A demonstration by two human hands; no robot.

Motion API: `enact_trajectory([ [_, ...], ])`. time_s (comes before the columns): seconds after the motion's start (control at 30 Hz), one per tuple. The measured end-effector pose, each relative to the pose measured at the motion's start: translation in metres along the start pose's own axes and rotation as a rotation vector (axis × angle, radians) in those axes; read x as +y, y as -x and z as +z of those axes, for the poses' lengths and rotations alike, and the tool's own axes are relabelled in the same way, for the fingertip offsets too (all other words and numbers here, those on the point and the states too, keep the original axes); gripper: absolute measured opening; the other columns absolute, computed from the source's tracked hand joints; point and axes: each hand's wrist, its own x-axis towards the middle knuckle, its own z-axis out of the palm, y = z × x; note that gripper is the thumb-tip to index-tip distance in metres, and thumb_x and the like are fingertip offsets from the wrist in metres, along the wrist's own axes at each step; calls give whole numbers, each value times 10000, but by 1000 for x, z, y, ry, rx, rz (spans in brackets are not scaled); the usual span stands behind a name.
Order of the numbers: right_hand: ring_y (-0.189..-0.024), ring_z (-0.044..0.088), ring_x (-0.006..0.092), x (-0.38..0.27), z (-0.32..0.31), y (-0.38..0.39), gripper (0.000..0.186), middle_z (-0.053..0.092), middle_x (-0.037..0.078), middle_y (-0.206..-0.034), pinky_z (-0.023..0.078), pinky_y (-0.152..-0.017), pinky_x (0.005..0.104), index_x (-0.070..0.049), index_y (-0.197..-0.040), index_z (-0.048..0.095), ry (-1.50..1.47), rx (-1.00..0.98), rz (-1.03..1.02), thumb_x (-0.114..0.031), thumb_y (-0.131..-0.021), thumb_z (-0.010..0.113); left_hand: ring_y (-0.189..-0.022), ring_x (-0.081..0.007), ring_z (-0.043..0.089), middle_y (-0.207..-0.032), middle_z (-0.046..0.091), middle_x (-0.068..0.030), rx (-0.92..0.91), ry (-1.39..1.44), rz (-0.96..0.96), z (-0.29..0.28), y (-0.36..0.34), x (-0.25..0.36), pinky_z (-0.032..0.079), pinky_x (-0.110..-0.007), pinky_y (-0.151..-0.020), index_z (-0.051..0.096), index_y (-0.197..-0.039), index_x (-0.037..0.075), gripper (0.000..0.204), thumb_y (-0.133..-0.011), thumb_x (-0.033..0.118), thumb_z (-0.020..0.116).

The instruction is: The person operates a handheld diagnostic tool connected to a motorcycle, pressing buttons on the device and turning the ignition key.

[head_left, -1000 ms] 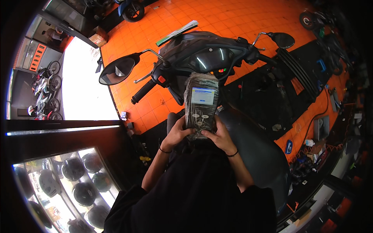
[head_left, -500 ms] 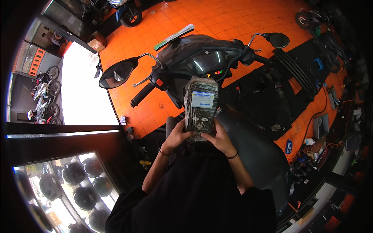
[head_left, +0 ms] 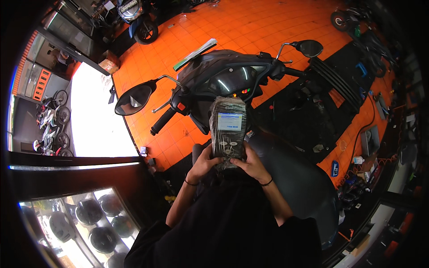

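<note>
Between my two hands is a handheld diagnostic scanner (head_left: 229, 134), wrapped in clear plastic film, with a lit screen and round buttons below it. My left hand (head_left: 204, 165) is closed round its lower left side, and my right hand (head_left: 252, 165) grips the lower right side. Both thumbs rest on the front near the bottom buttons; the other fingers are mostly hidden behind the casing. Just beyond it stands a dark scooter (head_left: 223, 67), small orange and green lights showing on its dash. The black seat (head_left: 290, 174) lies to the right of my hands.
A mirror (head_left: 134, 99) and handlebar grip (head_left: 163, 121) stick out at left, another mirror (head_left: 309, 48) at right. Helmets (head_left: 102, 239) fill a lit case at lower left. On the right are a black mat (head_left: 299, 120) and a grey tray (head_left: 370, 140). Far left, a person (head_left: 61, 56) is visible.
The view has tilted, so the scooter and surroundings sit slightly lower. The scanner's screen shows a different layout. Both hands keep the same hold.
</note>
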Motion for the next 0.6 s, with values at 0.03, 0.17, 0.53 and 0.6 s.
enact_trajectory([
  [0.03, -1277, 546, 202, 1, -1, 0, 654, 573, 135, -1344, 430, -1101, 352, 32, -1419, 431, 16, -1, -7, -19, -858, 764, -1150, -199, 569, -1242, 568, -117, 2, -10, 2, 1, 0, 2, 469, -345, -1005, 458, -1404, -72, 562, -878, 37, 623],
  [0.17, -1267, 554, 198, 5, -1, -1, 658, 574, 136, -1339, 449, -1083, 348, 34, -1426, 423, 47, -4, -16, -17, -864, 761, -1154, -210, 535, -1220, 512, -114, 34, 82, 21, -5, 3, -5, 445, -358, -1004, 499, -1372, -65, 528, -895, 124, 621],
  [0.53, -1251, 560, 189, -6, 0, -3, 650, 567, 128, -1322, 469, -1062, 346, 34, -1427, 413, 55, -27, -39, -12, -873, 750, -1144, -150, 611, -1258, 644, -99, 17, 124, 2, 0, -1, -3, 504, -312, -999, 459, -1401, -70, 583, -918, 68, 756],
  [0.6, -1249, 560, 187, -3, 0, -3, 646, 567, 127, -1319, 469, -1060, 345, 33, -1423, 417, 57, -17, -53, -11, -871, 749, -1133, -143, 616, -1250, 646, -92, 9, 92, -4, 1, -2, 2, 514, -309, -990, 467, -1387, -68, 578, -903, 37, 765],
])
